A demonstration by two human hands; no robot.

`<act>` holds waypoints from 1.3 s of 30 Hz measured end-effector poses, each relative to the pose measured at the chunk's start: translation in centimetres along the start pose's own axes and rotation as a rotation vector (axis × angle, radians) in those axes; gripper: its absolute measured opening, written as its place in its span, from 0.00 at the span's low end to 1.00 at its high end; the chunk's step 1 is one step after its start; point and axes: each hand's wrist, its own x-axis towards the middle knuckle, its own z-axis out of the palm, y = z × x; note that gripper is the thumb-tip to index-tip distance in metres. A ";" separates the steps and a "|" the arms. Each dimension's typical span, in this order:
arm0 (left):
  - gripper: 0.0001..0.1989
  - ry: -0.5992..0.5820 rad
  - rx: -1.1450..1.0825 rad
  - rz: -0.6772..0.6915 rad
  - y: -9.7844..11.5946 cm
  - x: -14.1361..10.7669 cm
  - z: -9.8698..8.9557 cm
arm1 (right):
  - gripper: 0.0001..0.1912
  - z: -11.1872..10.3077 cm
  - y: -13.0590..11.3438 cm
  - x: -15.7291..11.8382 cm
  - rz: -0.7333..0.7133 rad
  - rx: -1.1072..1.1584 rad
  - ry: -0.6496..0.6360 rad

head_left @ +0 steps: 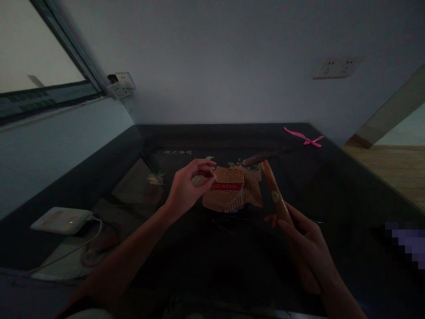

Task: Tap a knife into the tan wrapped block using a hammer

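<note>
My right hand point(300, 239) is wrapped round the wooden handle of a hammer point(278, 199), which has a round yellowish mark on it. The hammer's dark head is at the far end, pointing left over the table. A brown speckled bundle point(229, 176) with a red lettered band sits in the middle, its crumpled brown wrapping spread at the front and right. My left hand point(192, 179) is at the bundle's left edge, thumb and forefinger pinched near its top. Whatever is between those fingertips is too small and dim to name.
A white power bank point(63, 220) with a cable lies on the dark tabletop point(186, 257) at the left. A pink ribbon point(310, 141) rests by the far right corner. Walls stand behind and to the left, with sockets point(336, 68) on them.
</note>
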 end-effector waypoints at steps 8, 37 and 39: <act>0.06 -0.082 0.160 0.062 -2.7 0.0 2.1 | 0.31 0.3 -0.2 0.1 0.015 0.001 0.028; 0.14 -0.133 0.046 -0.066 -4.4 -2.2 1.8 | 0.28 0.4 -0.1 0.1 -0.028 -0.091 0.006; 0.11 -0.111 0.038 -0.086 -4.7 -2.3 1.9 | 0.27 0.5 -0.1 0.2 -0.034 -0.093 -0.002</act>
